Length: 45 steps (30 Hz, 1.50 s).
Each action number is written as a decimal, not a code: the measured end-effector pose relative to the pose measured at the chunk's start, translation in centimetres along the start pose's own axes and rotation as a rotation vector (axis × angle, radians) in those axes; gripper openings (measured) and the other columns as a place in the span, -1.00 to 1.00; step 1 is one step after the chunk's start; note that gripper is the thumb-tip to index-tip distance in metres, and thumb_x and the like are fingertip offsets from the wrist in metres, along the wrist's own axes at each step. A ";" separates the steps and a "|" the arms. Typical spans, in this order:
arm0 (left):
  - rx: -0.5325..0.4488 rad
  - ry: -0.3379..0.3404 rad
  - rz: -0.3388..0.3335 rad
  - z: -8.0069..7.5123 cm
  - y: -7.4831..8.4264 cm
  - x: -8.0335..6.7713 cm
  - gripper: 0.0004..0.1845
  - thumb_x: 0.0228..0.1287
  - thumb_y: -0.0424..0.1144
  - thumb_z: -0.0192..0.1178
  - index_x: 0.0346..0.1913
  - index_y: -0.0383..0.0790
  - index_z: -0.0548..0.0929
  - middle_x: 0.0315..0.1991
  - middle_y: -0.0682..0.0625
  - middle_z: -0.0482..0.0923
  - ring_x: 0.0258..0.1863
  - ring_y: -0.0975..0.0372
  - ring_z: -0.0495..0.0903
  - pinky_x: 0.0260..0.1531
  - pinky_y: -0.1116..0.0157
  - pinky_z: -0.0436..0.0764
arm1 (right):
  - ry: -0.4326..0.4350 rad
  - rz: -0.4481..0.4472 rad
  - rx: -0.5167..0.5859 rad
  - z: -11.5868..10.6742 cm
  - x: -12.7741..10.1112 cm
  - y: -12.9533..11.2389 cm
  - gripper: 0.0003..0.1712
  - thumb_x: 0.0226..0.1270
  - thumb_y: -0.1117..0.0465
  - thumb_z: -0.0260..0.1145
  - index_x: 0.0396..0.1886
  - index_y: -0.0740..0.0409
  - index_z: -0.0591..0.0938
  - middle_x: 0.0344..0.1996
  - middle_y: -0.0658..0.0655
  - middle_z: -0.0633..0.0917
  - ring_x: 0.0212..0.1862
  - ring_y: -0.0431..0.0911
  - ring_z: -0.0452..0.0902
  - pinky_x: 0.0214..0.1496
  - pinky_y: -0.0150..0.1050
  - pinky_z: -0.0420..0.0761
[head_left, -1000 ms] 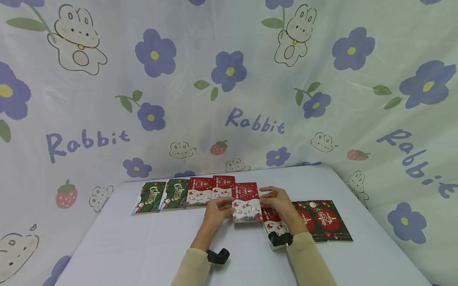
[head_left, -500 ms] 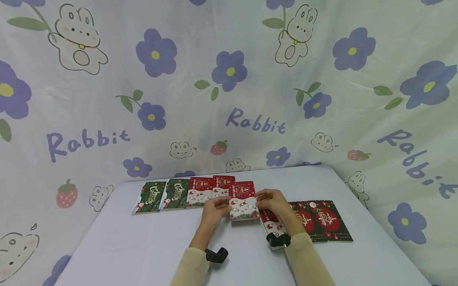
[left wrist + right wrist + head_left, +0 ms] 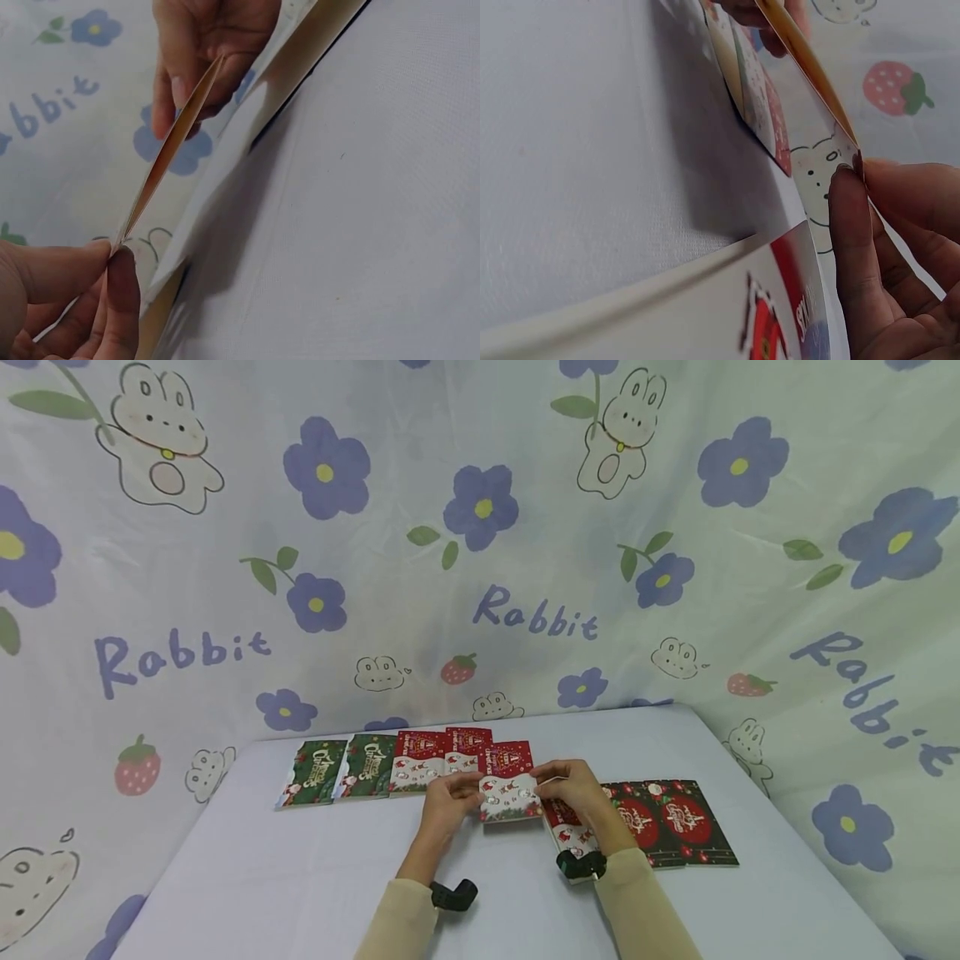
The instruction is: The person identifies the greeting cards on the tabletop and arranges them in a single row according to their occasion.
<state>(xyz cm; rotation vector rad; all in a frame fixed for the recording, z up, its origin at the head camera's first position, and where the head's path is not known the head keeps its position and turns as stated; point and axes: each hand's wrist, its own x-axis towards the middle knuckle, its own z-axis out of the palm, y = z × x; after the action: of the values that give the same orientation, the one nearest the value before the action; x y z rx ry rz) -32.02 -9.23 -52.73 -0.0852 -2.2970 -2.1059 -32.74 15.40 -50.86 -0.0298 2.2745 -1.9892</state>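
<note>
A red and white Christmas card [image 3: 511, 797] is held above the table between both hands. My left hand [image 3: 450, 802] pinches its left edge between thumb and fingers. On the opposite edge, my right hand [image 3: 581, 789] pinches it the same way. Both wrist views show the card edge-on, its folded halves slightly parted with a brownish inside; the left wrist view has its edge [image 3: 174, 142] running from hand to hand. Beneath my right hand and wrist lies another red and white card [image 3: 572, 831], partly covered.
Two green cards [image 3: 315, 772] and two red cards [image 3: 417, 764] lie in a row at the back left. Dark cards with red circles [image 3: 697, 822] lie overlapping on the right. A white cloth [image 3: 300, 877] covers the table, and a rabbit-print curtain [image 3: 405, 568] hangs behind.
Both hands have shifted the held card slightly to the left, mostly in the first half second. Both hands keep their pinch on it. The cards on the table have stayed put.
</note>
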 end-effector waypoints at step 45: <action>0.228 0.150 0.118 2.8 2.2 3.3 -0.79 0.21 -0.54 0.44 -0.08 -0.36 0.83 -0.25 -0.15 0.79 -0.27 0.11 0.78 -0.35 0.23 0.74 | 0.242 0.010 -0.147 -0.1 2.5 -0.8 -0.75 0.23 0.44 0.52 -0.08 0.25 0.82 -0.09 0.19 0.77 -0.06 0.05 0.65 -0.07 -0.16 0.67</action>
<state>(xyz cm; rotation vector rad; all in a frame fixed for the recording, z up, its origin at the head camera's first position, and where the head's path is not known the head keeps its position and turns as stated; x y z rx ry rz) -35.11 -6.12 -50.61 -0.0541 -2.3599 -1.7212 -35.33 15.20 -50.28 0.2202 2.5580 -1.9092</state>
